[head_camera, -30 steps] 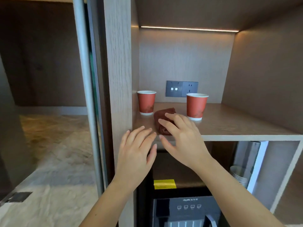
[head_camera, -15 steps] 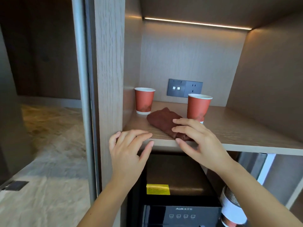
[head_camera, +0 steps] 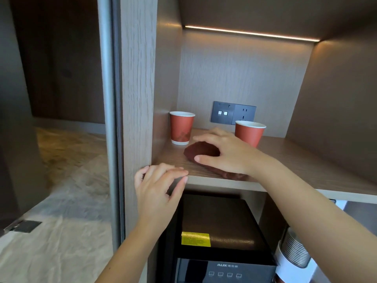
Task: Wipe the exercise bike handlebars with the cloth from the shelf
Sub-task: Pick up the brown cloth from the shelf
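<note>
1 firm gather: close the right hand (head_camera: 226,152), cupped round the brown cloth (head_camera: 199,150) mid-frame on the shelf (head_camera: 306,160), lift straight back between the 2 red cups (head_camera: 181,128) without clipping either, leave the left hand (head_camera: 159,186) empty, loosely curled, at the shelf edge.

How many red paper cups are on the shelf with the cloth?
2. The left cup stands by the side wall; the right cup stands behind the right hand, base hidden.
</note>
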`<state>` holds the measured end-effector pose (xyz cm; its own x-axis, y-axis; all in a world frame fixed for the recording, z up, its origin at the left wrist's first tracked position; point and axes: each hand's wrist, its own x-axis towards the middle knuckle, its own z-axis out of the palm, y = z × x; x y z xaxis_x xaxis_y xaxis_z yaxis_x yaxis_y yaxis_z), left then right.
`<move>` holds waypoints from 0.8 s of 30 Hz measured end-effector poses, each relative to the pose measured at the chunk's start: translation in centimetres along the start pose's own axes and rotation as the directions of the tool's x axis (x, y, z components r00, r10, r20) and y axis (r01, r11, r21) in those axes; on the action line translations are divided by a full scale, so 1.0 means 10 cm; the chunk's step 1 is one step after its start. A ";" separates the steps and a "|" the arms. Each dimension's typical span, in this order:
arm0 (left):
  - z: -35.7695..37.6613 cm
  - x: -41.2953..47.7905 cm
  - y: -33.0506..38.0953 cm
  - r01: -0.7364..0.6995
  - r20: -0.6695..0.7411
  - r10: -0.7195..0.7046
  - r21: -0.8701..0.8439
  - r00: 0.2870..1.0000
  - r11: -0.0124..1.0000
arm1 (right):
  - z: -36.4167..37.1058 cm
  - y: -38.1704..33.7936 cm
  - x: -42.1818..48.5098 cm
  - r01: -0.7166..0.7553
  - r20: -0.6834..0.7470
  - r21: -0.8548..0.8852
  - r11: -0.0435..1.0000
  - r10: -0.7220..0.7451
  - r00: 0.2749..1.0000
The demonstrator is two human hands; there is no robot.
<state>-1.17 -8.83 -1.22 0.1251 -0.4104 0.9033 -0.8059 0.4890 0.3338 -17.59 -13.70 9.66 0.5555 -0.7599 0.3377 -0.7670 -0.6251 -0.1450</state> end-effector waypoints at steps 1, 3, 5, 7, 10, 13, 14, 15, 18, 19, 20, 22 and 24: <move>0.00 0.00 0.00 -0.001 -0.001 0.001 -0.004 1.000 1.000 | 0.04 0.01 0.05 -0.038 0.060 0.020 0.999 0.036 0.998; 0.00 -0.01 -0.01 -0.005 -0.003 0.005 -0.018 1.000 1.000 | 0.12 0.04 0.09 -0.051 0.093 0.077 0.996 0.044 0.995; 0.00 -0.01 -0.02 -0.006 0.000 0.006 -0.024 1.000 1.000 | 0.14 0.08 0.06 0.001 0.070 0.093 0.996 -0.008 0.998; -0.01 -0.01 -0.01 -0.003 0.007 0.003 -0.023 1.000 1.000 | 0.11 0.11 0.01 0.070 0.081 0.123 0.990 -0.081 0.993; -0.03 -0.01 0.00 -0.007 0.014 0.008 -0.033 1.000 0.999 | 0.02 0.13 -0.06 0.084 0.170 0.237 0.968 -0.126 0.977; -0.04 -0.01 0.01 0.002 0.016 -0.001 -0.050 1.000 0.999 | -0.05 0.13 -0.01 0.090 0.220 0.227 0.970 -0.141 0.965; -0.04 -0.01 0.02 0.006 0.018 -0.005 -0.051 1.000 0.999 | -0.05 0.11 0.02 0.098 0.227 0.219 0.971 -0.148 0.963; -0.04 -0.02 0.02 0.009 0.021 -0.008 -0.052 1.000 0.999 | -0.04 0.08 0.06 0.097 0.245 0.211 0.973 -0.149 0.958; -0.05 -0.03 0.02 0.015 0.026 -0.014 -0.056 1.000 0.998 | 0.04 0.05 0.11 0.094 0.280 0.184 0.978 -0.144 0.949; -0.05 -0.03 0.03 0.016 0.027 -0.015 -0.056 1.000 0.998 | 0.05 0.05 0.11 0.098 0.274 0.187 0.977 -0.147 0.950; -0.05 -0.03 0.03 0.019 0.031 -0.018 -0.056 0.999 0.998 | 0.05 0.05 0.09 0.101 0.267 0.194 0.976 -0.152 0.952; -0.05 -0.03 0.03 0.032 0.041 -0.030 -0.059 0.999 0.998 | 0.04 0.06 0.06 0.109 0.258 0.204 0.973 -0.161 0.953; -0.05 -0.03 0.03 0.045 0.051 -0.042 -0.066 0.998 0.997 | 0.03 0.05 0.03 0.120 0.254 0.214 0.969 -0.174 0.952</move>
<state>-1.17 -8.22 -1.30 0.1289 -0.4693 0.8736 -0.7593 0.5200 0.3913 -17.72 -14.25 9.40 0.7433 -0.6598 0.1106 -0.6082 -0.7353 -0.2991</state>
